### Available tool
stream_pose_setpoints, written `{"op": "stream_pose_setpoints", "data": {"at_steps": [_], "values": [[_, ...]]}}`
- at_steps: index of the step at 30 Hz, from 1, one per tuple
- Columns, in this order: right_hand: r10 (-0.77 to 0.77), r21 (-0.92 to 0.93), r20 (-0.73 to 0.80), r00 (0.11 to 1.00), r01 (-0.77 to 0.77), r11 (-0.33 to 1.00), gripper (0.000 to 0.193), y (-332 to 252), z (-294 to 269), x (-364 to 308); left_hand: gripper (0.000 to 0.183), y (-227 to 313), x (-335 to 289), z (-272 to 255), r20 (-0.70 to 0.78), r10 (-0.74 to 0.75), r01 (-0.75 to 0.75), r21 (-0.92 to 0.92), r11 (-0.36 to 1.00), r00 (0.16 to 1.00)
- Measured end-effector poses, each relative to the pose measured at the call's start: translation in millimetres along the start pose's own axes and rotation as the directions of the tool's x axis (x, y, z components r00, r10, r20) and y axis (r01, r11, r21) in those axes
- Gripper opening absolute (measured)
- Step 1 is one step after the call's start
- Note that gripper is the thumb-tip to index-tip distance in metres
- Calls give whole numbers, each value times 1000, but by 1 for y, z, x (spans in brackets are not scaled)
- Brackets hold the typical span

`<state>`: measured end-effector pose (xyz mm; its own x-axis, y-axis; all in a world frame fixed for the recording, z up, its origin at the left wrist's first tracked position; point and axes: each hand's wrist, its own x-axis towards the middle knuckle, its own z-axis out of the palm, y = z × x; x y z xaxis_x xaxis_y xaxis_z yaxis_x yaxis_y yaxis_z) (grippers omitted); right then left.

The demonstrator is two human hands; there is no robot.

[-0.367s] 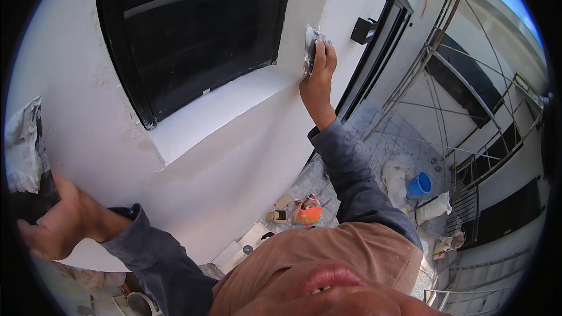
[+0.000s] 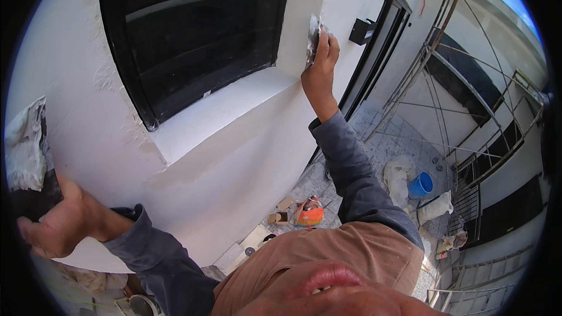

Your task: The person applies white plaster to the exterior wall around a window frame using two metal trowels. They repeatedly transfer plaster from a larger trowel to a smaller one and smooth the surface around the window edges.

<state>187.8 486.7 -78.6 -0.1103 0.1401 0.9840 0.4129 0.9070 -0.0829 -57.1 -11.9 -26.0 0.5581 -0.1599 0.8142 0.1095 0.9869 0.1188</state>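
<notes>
My right hand (image 2: 321, 73) is closed round a putty knife (image 2: 313, 44) smeared with white filler. It reaches up to the wall corner at the right side of a dark-framed window (image 2: 205, 35), above the end of the white sill (image 2: 225, 102). The blade appears nearly edge-on, and I cannot tell whether it touches the wall. At the far left, my left hand (image 2: 61, 222) grips a dark, flat plate (image 2: 26, 203) from below. A thick mass of white filler (image 2: 26, 152) covers its upper part. The plate's outer edge runs into the dark rim of the picture.
A small black box (image 2: 363, 31) juts from the wall beside a dark doorway (image 2: 374, 47). Metal scaffolding (image 2: 424, 64) rises at the right. On the paved floor stand a blue bucket (image 2: 420, 185), pale sacks (image 2: 398, 172), an orange bag (image 2: 308, 213) and small cardboard boxes (image 2: 280, 217).
My right hand has shifted slightly along the corner, and the knife has turned so its face shows narrower. My left hand with the loaded plate stays nearly where it was.
</notes>
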Motion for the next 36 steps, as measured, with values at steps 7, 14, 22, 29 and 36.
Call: {"op": "stream_pose_setpoints", "data": {"at_steps": [7, 14, 22, 29, 36], "values": [[4, -5, -10, 1000, -4, 1000, 86, 1, 2, 11, 97, 1, -2, 1, -11, -13, 12, -37, 999, 1000], [-7, 47, -37, 999, 9, 999, 85, 12, 3, 33, 100, 2, -1, 2, -6, -28, 28, -48, 998, 1000], [-67, -62, -78, 995, 62, 996, 85, 39, 2, 88, 100, 7, 1, -3, 5, -15, 15, -10, 1000, 1000], [99, 66, -60, 993, -95, 993, 61, 56, -28, 119, 101, 6, 2, 0, -2, -31, 31, -50, 998, 1000], [652, 279, 286, 703, -711, 645, 38, 67, -93, -76, 103, 6, 1, -3, 5, -36, 36, -63, 997, 999]]}}
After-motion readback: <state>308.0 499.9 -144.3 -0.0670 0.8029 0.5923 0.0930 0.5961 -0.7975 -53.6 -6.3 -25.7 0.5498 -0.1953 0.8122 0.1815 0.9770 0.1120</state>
